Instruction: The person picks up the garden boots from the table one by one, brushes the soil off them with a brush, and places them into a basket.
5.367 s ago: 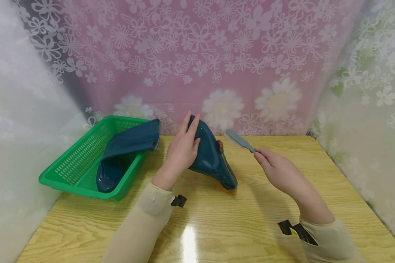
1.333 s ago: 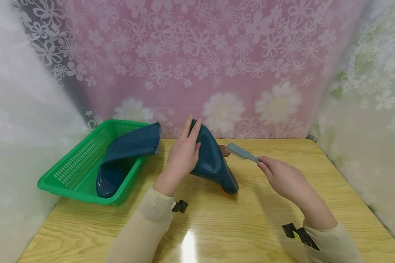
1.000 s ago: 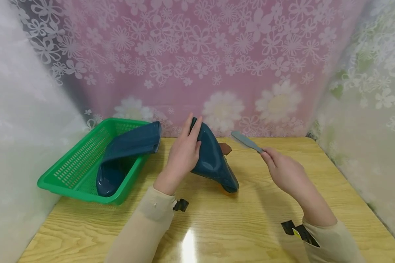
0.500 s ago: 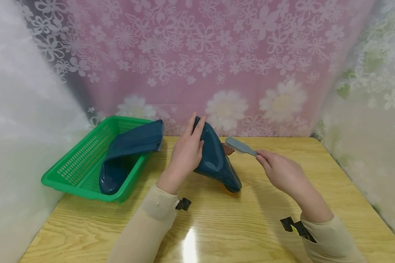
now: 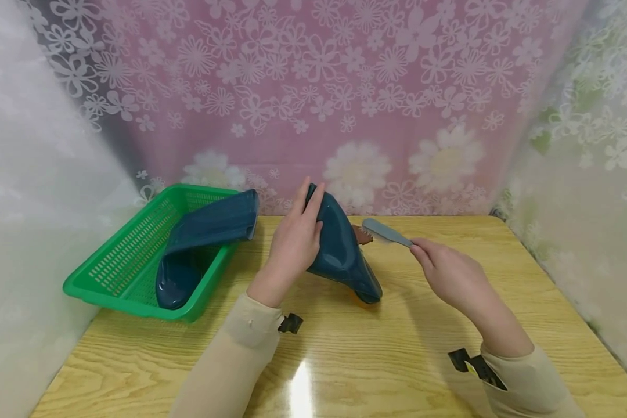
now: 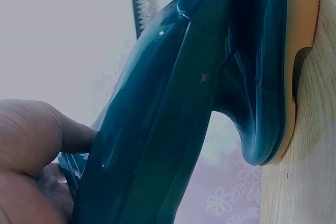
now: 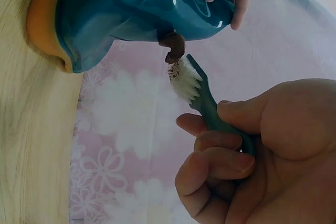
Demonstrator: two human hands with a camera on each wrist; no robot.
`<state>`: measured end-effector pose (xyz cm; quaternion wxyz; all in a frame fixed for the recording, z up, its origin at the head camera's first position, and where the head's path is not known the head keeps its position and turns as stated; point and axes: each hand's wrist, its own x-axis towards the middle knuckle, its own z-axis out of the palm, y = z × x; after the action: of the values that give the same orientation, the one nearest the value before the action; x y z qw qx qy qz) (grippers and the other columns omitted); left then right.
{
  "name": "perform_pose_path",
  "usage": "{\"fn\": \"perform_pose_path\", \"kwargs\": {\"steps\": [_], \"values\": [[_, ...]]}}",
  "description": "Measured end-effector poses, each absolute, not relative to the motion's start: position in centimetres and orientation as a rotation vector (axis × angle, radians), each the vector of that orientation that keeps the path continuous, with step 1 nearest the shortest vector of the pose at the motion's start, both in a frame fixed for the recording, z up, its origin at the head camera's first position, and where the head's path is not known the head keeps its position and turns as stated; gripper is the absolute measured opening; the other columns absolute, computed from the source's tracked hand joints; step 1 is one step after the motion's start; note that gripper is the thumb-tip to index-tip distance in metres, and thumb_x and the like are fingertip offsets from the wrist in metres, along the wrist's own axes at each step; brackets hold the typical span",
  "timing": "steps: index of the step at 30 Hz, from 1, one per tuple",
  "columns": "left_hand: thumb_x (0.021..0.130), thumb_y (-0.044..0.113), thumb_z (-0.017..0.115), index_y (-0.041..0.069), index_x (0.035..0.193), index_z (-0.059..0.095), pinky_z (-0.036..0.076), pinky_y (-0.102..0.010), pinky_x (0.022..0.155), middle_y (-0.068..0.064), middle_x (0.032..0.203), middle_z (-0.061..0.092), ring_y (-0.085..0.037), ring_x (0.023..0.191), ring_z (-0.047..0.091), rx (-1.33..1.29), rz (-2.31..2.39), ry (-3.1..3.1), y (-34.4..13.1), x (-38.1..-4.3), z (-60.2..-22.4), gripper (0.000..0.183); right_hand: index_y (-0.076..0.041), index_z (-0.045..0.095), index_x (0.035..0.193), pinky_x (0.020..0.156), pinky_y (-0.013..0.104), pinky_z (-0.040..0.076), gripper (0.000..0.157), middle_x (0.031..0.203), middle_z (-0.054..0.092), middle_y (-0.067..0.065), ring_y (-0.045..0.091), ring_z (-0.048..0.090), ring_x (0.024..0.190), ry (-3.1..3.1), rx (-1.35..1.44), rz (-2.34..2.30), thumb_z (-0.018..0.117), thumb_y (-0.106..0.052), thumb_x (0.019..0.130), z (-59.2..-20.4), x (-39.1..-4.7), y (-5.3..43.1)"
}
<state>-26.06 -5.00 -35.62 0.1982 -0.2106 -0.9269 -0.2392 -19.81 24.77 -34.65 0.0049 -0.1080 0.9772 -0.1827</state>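
Observation:
My left hand [image 5: 294, 242] grips the upper shaft of a glossy dark teal rain boot [image 5: 339, 247], which stands tilted on the table. Its orange sole [image 6: 302, 11] shows in the left wrist view. A brown, mud-like piece [image 7: 175, 46] sticks out from the boot's side. In my right hand [image 5: 449, 273], thumb and fingers hold the handle of a grey-green brush [image 5: 386, 232]. White bristles [image 7: 184, 80] with brown specks on them lie right at the brown piece in the right wrist view.
To the left stands a green plastic basket [image 5: 78, 285] with a second teal rain boot [image 5: 214, 223] in it, its shaft leaning over the rim. A pink flowered curtain [image 5: 292, 116] hangs behind the wooden table [image 5: 386, 371].
The brush has come down and left from above, back to the brown piece, and shifted slightly right lately. The brown piece stands out further than several seconds ago. My left hand stays on the boot.

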Motion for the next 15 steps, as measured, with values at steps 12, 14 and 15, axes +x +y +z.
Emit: {"fn": "perform_pose_path", "kwargs": {"steps": [12,14,15], "values": [[0.113,0.01,0.065,0.016,0.178,0.022,0.048,-0.039,0.064,-0.014,0.184,0.011,-0.031,0.093,0.071,-0.584,-0.667,-2.608,-4.9,-26.1,-35.5,0.079,0.003,0.054,0.159,0.096,0.071,0.053,0.05,0.145,0.066,0.029,0.053,0.066,0.126,3.078,-0.348,-0.648,0.043,-0.029,0.123,-34.0,-20.6,23.3],[0.113,0.01,0.065,0.016,0.178,0.022,0.048,-0.039,0.064,-0.014,0.184,0.011,-0.029,0.087,0.069,-0.583,-0.658,-2.61,-5.0,-26.1,-35.5,0.079,0.002,0.059,0.155,0.088,0.065,0.056,0.046,0.139,0.07,0.027,0.047,0.071,0.115,3.09,-0.378,-0.605,0.046,-0.027,0.122,-34.2,-20.8,23.0],[0.113,0.01,0.065,0.016,0.178,0.021,0.048,-0.039,0.064,-0.014,0.184,0.011,-0.029,0.086,0.069,-0.584,-0.656,-2.612,-5.0,-26.1,-35.6,0.079,0.002,0.061,0.153,0.082,0.061,0.057,0.044,0.135,0.072,0.026,0.043,0.073,0.107,3.095,-0.387,-0.588,0.048,-0.026,0.121,-34.4,-20.8,23.0]]}}
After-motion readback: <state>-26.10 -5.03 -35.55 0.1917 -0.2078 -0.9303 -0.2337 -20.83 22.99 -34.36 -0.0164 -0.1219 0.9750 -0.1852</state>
